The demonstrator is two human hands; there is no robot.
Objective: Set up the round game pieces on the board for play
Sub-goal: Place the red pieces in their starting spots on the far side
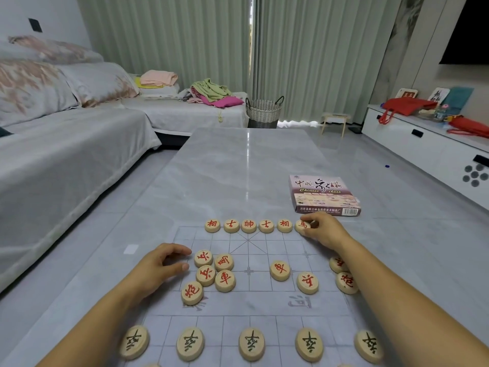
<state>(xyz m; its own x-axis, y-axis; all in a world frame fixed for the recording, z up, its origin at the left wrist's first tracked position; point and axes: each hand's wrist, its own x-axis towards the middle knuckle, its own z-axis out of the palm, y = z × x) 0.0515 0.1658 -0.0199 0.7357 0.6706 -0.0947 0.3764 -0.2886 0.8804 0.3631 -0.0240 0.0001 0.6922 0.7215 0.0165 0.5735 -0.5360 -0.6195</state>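
Note:
A thin, translucent game board lies on the grey table. Along its far edge stands a row of several red-lettered wooden discs. My right hand pinches the rightmost disc of that row. My left hand rests on the board with fingers loosely curled, holding nothing, just left of a loose cluster of red discs. More red discs lie scattered mid-board and at the right, partly behind my right forearm. A row of black-lettered discs lines the near side.
The game's cardboard box lies on the table beyond my right hand. A grey sofa runs along the left, a white low cabinet along the right, and a woven basket stands past the table's far end.

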